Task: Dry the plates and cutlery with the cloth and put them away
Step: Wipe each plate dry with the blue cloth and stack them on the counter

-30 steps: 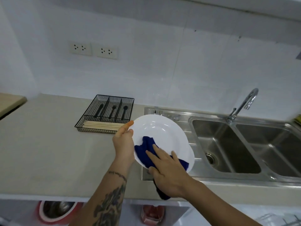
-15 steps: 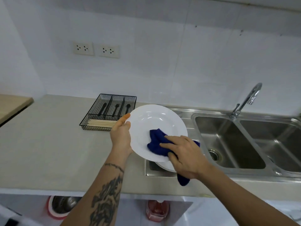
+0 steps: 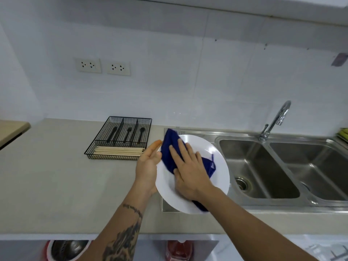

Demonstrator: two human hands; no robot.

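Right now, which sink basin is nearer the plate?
The left basin, the one whose drain shows. It lies right beside the plate; the other basin is beyond the divider, farther right.

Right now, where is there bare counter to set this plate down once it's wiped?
The widest bare patch is the counter left of the left hand and in front of the wire cutlery basket. It's tight to the right: the white plate and blue cloth hang over the drainboard, with the sink basins beyond.
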